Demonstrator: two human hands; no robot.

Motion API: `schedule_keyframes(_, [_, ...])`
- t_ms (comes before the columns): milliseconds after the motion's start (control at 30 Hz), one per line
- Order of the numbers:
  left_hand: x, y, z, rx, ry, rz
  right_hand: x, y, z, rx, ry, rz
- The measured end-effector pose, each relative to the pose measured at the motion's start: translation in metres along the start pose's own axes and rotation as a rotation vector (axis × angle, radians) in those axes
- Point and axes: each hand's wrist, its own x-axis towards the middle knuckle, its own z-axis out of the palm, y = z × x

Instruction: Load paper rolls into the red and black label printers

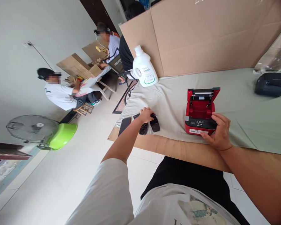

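- White sleeves and dark trousers sit closest to the camera, by the edge of the table.
- Right hand grips the front of a red printer, fingers curled over its black panel.
- Its red lid stands open, and the printer sits on a pale cloth.
- Left hand closes around a small black part at the cloth's left edge.
- Another black piece lies just beside it.
- Behind stands a white bottle, well apart from the printer.
- Far off, two people sit at a low wooden table.
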Motion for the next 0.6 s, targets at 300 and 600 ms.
schedule_keyframes(300, [-0.003, -0.050, -0.015, -0.092, 0.036, -0.166, 0.002, -0.002, -0.001, 0.006, -0.003, -0.013])
schedule_keyframes(600, [-0.017, -0.076, -0.014, -0.008, -0.002, -0.369, 0.000, -0.001, -0.001, 0.024, -0.005, -0.001])
